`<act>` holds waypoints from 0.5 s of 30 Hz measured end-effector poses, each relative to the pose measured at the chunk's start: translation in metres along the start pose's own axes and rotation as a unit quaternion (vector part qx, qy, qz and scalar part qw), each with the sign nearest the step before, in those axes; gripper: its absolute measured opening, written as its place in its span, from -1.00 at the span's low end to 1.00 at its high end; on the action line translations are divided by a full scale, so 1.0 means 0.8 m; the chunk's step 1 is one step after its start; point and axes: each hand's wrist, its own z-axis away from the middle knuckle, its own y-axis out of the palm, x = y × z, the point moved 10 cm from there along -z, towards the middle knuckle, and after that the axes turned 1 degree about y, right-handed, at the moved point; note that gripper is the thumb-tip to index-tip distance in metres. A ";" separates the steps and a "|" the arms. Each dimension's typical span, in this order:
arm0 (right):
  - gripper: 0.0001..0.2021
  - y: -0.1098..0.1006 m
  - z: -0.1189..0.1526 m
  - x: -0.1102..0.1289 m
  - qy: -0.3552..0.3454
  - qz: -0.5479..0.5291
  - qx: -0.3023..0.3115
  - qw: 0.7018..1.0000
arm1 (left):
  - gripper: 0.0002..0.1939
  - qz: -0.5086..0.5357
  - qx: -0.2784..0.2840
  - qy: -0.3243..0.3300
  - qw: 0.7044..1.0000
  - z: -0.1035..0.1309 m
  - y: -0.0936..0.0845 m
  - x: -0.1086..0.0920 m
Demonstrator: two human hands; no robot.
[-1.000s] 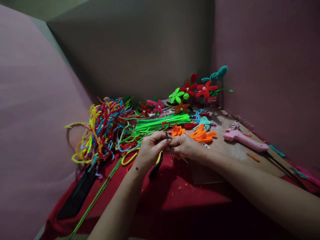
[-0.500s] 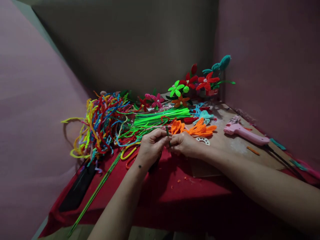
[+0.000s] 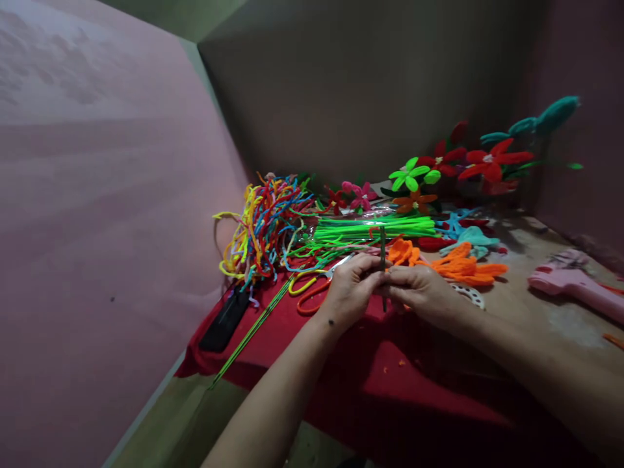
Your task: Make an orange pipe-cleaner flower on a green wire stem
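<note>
A thin dark green strip (image 3: pixel 383 242) stands upright between my two hands above the red cloth; its exact kind is hard to tell. My left hand (image 3: pixel 355 286) pinches it from the left with thumb and fingers. From the right, my right hand (image 3: pixel 418 289) also has its fingertips closed on it, touching the left fingertips. Scissors with one orange and one yellow handle (image 3: pixel 312 304) lie just left of my left hand, partly covered by it. Orange pipe-cleaner petals (image 3: pixel 468 268) lie behind my right hand.
Tangled multicoloured pipe cleaners (image 3: pixel 270 224) pile up at the left, beside a bundle of green pipe cleaners (image 3: pixel 375 227). Pipe-cleaner flowers (image 3: pixel 409 174) stand at the back. A pink glue gun (image 3: pixel 575 286) lies right. Long green stems (image 3: pixel 251 335) overhang the front-left edge near a black object (image 3: pixel 225 323).
The view has swung left, so everything sits further right in the picture. More of the upright dark green strip shows above and below my fingers. Both hands still hold it.
</note>
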 end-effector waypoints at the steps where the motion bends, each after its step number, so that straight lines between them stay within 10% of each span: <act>1: -0.75 0.003 0.002 0.001 0.006 -0.005 0.009 1.000 | -0.86 0.023 0.001 -0.019 1.000 0.001 -0.004 0.000; 5: -0.80 0.009 0.007 -0.004 0.034 -0.004 0.029 0.999 | -0.75 0.036 -0.045 -0.094 0.994 0.016 -0.060 0.010; 8: -0.79 0.009 0.009 -0.018 0.076 -0.002 0.028 0.997 | -0.82 -0.159 -0.041 -0.130 0.978 0.038 -0.130 0.027; 11: -0.81 0.012 0.011 -0.026 0.092 -0.012 0.030 0.995 | -0.89 -0.491 0.049 -0.232 0.838 0.072 -0.194 0.074; 15: -0.81 0.019 0.014 -0.030 0.102 -0.048 0.032 0.993 | -0.85 -0.575 0.056 -0.306 0.757 0.106 -0.246 0.120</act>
